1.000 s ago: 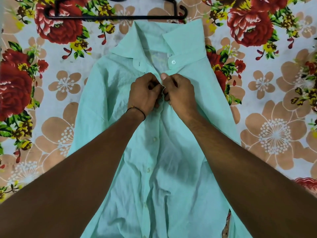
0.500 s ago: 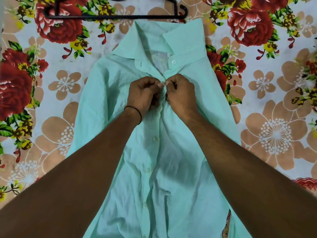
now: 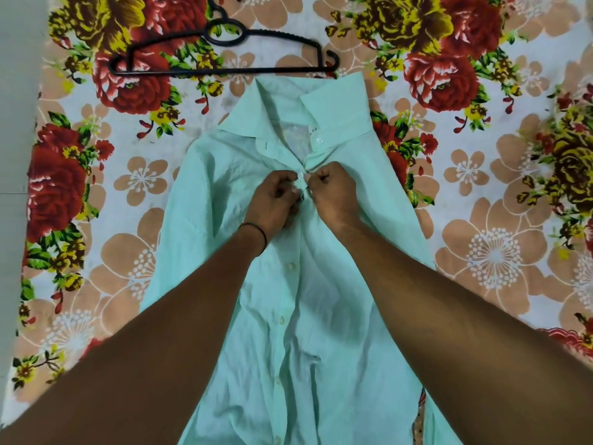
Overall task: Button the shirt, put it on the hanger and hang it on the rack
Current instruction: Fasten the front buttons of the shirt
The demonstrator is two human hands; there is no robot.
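A mint-green shirt (image 3: 221, 194) lies face up on the floral bedsheet, collar away from me. My left hand (image 3: 272, 203) and my right hand (image 3: 333, 194) pinch the front placket just under the collar, on either side of a white button (image 3: 300, 176) that shows between the fingertips. Lower down, the placket's buttons sit in a closed row (image 3: 291, 266). The collar button (image 3: 319, 140) is apart from its hole and the collar lies spread. A black plastic hanger (image 3: 224, 70) lies flat on the sheet just beyond the collar.
The floral bedsheet (image 3: 500, 258) covers the whole surface around the shirt. A pale wall or bed edge (image 3: 16, 123) runs along the left side. No rack is in view.
The camera view has tilted up, so the whole hanger shows. The second button now sits clear between my fingertips, and both hands stay pinched on the placket.
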